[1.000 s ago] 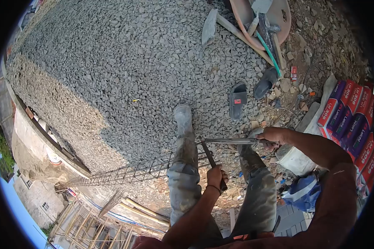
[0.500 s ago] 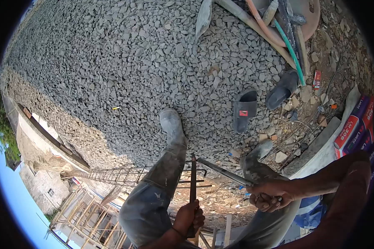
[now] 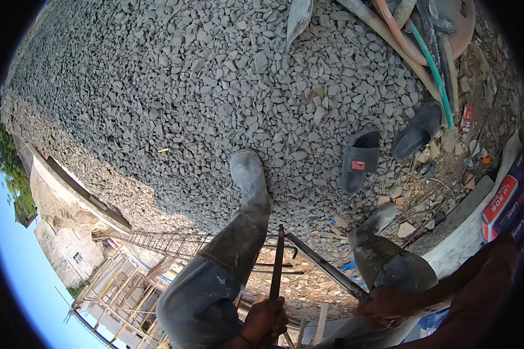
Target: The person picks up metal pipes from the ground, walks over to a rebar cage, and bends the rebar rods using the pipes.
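My left hand [image 3: 266,319], low in the view, is closed around the near end of a dark flat bar [image 3: 278,264]. This bar points up and away to a narrow tip. To the right, my right hand [image 3: 384,308] is closed on a grey metal rod [image 3: 332,272]. Its dark far end slants up to the left, near the bar's tip; whether the two touch I cannot tell. Both tools are above the ground, between my booted legs. The left boot [image 3: 247,168] rests on grey gravel [image 3: 186,87]; the right boot [image 3: 381,220] is on rubble.
Two dark slippers, one with a red label [image 3: 361,163] and another [image 3: 416,132], lie ahead at the right. Beyond them, long-handled tools and a green pole [image 3: 434,70] lean on a round pan [image 3: 463,35]. Printed bags [image 3: 503,203] stand right; a rebar cage [image 3: 163,243] lies left.
The view has shifted, so the slippers and tools ahead appear farther right. Both hands sit lower in view, still holding the bar and rod, and the right arm is more shaded.
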### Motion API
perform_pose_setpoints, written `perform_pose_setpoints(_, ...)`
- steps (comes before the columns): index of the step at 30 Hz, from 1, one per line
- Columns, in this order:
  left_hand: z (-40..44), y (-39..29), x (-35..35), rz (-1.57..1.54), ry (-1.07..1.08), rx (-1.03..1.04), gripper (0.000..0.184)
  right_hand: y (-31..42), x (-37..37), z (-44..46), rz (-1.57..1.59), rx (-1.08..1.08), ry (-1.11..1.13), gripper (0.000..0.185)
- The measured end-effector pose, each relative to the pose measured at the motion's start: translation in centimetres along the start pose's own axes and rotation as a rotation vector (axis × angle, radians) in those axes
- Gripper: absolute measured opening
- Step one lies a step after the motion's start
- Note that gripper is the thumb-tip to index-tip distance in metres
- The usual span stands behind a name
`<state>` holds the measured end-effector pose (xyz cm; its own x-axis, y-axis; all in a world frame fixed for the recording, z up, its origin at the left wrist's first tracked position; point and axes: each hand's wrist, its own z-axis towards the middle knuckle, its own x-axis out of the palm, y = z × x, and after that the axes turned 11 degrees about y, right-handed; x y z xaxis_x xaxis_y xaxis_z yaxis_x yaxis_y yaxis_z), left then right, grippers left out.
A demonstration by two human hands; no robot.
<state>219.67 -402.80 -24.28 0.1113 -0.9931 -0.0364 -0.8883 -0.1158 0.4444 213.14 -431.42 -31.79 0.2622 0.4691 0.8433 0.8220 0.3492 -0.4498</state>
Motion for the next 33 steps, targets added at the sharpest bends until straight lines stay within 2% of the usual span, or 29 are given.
perform_pose_setpoints(2,-0.3,0.2,-0.2,-0.011,-0.014,0.035,0.032,-2.0,1.5,2.6,-0.031,0.004,-0.059,0.043)
perform_pose_setpoints(4,-0.5,0.2,-0.8,-0.043,0.011,0.016,0.032,-4.3,3.5,5.6,-0.536,-0.444,-0.088,0.038)
perform_pose_setpoints(6,-0.9,0.1,-1.1,0.031,0.025,0.015,0.032,-4.6,6.3,6.4,-1.153,-0.993,-0.318,0.034)
perform_pose_setpoints(7,-1.1,-0.5,-0.9,0.082,-0.001,-0.014,0.031,-3.9,9.2,6.8,-0.397,-0.775,-0.27,0.028)
perform_pose_setpoints(8,-1.4,-1.0,-0.8,0.127,-0.028,-0.046,0.031,-3.1,11.4,7.0,0.336,-0.496,-0.189,0.031)
perform_pose_setpoints(9,-1.4,-1.1,-1.0,0.121,-0.04,-0.036,0.031,-3.3,12.4,8.0,0.109,-0.619,-0.308,0.032)
perform_pose_setpoints(10,-1.3,-1.7,-1.1,0.139,-0.041,-0.048,0.031,-2.9,12.9,8.7,0.129,-0.626,-0.308,0.032)
perform_pose_setpoints(12,-2.2,-1.6,-1.5,0.188,-0.063,-0.028,0.036,-2.8,14.7,9.8,-0.025,-0.486,-0.338,0.032)
perform_pose_setpoints(13,-2.6,-1.8,-1.8,0.164,-0.049,-0.007,0.035,-2.6,15.8,10.7,0.07,-0.474,-0.339,0.036)
perform_pose_setpoints(14,-3.0,-1.9,-2.0,0.144,-0.033,0.006,0.034,-1.8,16.6,9.8,0.111,-0.575,-0.299,0.034)
perform_pose_setpoints(15,-3.0,-2.3,-2.2,0.144,-0.01,0.004,0.033,-1.4,17.3,9.4,0.473,-0.483,-0.174,0.033)
perform_pose_setpoints(16,-3.5,-1.8,-2.5,0.132,0.01,-0.001,0.031,-1.5,17.6,9.2,0.545,-0.504,-0.159,0.035)
perform_pose_setpoints(18,-3.6,-1.0,-3.2,0.158,0.017,-0.028,0.03,-1.0,18.4,7.1,0.325,-0.415,-0.323,0.039)
perform_pose_setpoints(19,-3.5,-0.9,-3.4,0.163,0.015,-0.003,0.029,-2.5,18.4,9.1,0.383,-0.524,-0.317,0.038)
perform_pose_setpoints(22,-3.2,-1.5,-4.8,0.034,0.138,-0.021,0.028,0.2,19.7,6.5,0.391,-0.446,-0.32,0.03)
perform_pose_setpoints(26,-2.6,-1.8,-4.6,-0.062,0.161,-0.011,0.027,0.9,19.4,6.9,0.45,-0.463,-0.335,0.03)
perform_pose_setpoints(29,-2.6,-1.6,-4.6,0.075,0.084,0.007,0.027,1.1,20.0,8.2,0.417,-0.395,-0.445,0.031)
perform_pose_setpoints(33,-2.4,-1.9,-5.1,0.132,0.05,0.009,0.03,1.7,21.4,10.4,0.506,-0.45,-0.395,0.03)
